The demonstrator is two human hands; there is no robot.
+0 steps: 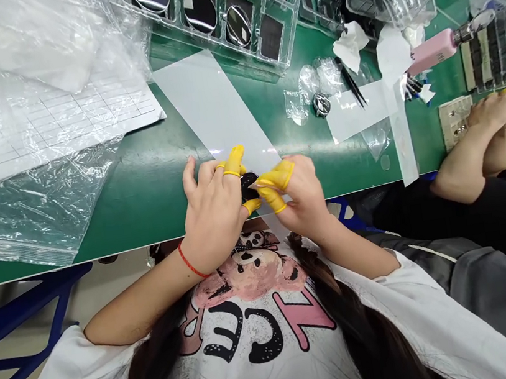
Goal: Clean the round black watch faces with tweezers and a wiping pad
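Note:
A small round black part is between my hands, over the near end of a translucent white sheet. My left hand, with yellow finger cots and a red string at the wrist, grips the black part between thumb and fingers. From the right, my right hand, also with yellow cots, pinches something small and pointed whose tip touches the black part. Most of that small item is hidden by the fingertips.
Clear trays with round dark pieces stand at the back. Plastic bags cover the left. To the right lie black tweezers, a round metallic piece and a pink tool. Another person's hands are at far right.

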